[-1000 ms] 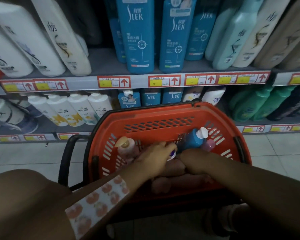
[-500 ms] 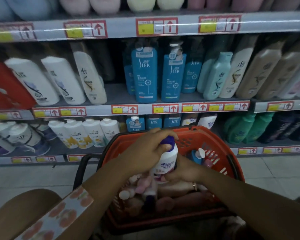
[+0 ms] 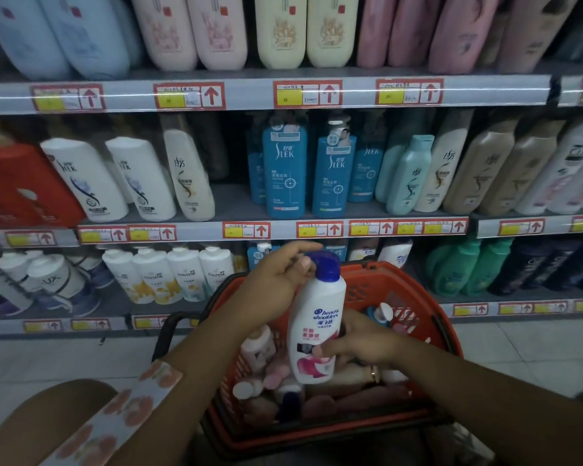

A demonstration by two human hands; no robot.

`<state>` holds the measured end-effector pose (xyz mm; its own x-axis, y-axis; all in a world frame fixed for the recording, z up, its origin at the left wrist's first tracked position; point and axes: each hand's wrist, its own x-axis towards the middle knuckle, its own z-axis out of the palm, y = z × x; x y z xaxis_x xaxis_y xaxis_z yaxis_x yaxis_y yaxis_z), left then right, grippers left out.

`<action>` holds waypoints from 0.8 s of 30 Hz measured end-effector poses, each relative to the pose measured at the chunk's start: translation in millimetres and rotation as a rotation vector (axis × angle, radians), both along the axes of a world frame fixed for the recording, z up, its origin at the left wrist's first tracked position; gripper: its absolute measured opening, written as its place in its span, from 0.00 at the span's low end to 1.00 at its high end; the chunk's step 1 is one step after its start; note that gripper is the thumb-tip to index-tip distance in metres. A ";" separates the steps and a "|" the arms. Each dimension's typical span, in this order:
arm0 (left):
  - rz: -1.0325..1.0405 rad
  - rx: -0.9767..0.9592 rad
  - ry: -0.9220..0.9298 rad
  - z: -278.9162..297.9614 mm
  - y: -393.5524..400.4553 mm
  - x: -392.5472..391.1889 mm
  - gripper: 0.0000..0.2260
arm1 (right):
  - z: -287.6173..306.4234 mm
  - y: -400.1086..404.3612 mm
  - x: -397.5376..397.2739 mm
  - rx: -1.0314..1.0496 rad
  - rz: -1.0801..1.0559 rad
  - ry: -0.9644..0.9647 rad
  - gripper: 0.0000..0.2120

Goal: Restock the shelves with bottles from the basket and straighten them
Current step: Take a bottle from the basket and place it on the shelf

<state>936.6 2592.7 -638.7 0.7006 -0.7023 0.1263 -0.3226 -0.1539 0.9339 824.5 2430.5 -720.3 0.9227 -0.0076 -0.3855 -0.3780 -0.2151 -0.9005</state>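
While above the red basket, white bottle held upright.
Left hand curled round its blue cap; right hand pinching the lower body.

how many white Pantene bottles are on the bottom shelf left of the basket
4, side by side in one row: Pantene bottles. More may stand hidden behind them.

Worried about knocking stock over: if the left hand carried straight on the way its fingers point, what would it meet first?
Probably the blue boxed bottle on the bottom shelf, just beyond the left hand; depth is unclear.
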 end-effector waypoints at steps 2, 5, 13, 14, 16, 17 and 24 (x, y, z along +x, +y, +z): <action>-0.024 -0.040 0.062 0.8 0.8 0.4 0.12 | 4.0 -3.8 -2.6 0.014 -0.004 0.008 0.21; -0.072 -0.081 0.176 -3.9 2.5 -1.9 0.14 | 9.3 -9.2 -7.3 0.027 -0.023 0.016 0.19; -0.124 0.038 0.135 -22.7 -9.3 -15.4 0.23 | 12.6 -28.0 -25.1 -0.001 -0.091 0.000 0.18; -0.109 0.070 0.129 -28.8 -12.2 -17.0 0.24 | 11.5 -31.9 -28.3 -0.008 -0.104 -0.002 0.18; -0.119 0.132 0.128 -42.0 -18.2 -22.6 0.24 | 10.7 -40.1 -34.5 -0.014 -0.137 -0.004 0.18; -0.143 0.142 0.133 -48.3 -21.7 -26.3 0.24 | 10.2 -44.1 -36.8 -0.004 -0.149 -0.006 0.18; -0.219 0.093 0.172 -69.1 -56.7 -33.4 0.23 | 9.4 -71.0 -46.3 0.020 -0.200 -0.025 0.23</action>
<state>903.2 2536.0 -707.8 0.5364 -0.8423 -0.0530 -0.1958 -0.1853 0.9630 778.2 2359.5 -710.9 0.9130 -0.1839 -0.3642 -0.3885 -0.1197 -0.9136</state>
